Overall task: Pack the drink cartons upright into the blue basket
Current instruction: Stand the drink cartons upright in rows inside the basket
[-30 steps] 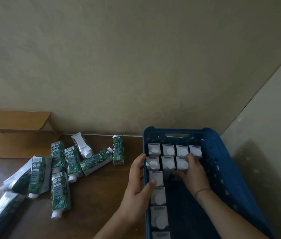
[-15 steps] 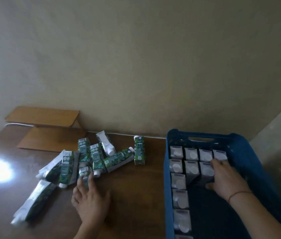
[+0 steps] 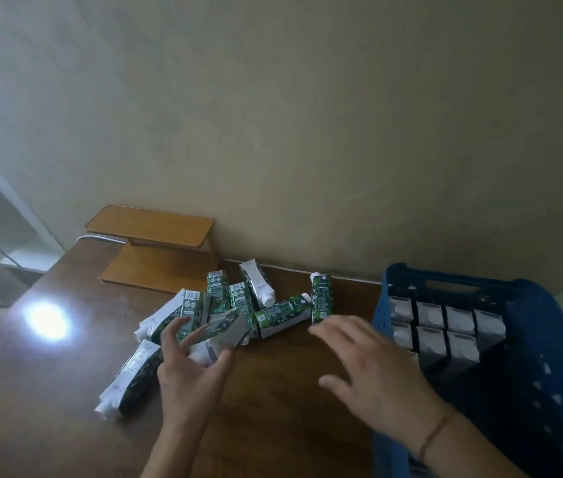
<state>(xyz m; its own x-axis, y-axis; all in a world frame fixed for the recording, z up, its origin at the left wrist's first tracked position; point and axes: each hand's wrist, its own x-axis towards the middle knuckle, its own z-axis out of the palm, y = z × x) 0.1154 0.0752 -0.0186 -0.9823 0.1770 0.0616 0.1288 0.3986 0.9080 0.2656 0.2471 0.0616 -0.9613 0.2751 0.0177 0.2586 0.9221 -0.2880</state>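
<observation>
Our left hand (image 3: 192, 370) grips a drink carton (image 3: 219, 334) above the table (image 3: 273, 408). Our right hand (image 3: 373, 370) hovers spread and empty beside the blue basket (image 3: 549, 339).

I see bare bench (image 3: 273, 401) between the heap of loose cartons (image 3: 238, 308) and the blue basket (image 3: 549, 339). Upright cartons (image 3: 445, 326) fill the basket's far end; its near floor lies open. My right hand (image 3: 376, 370) hovers across that gap.

Loose cartons (image 3: 282, 313) on table (image 3: 49, 391), left of basket (image 3: 549, 339).
</observation>
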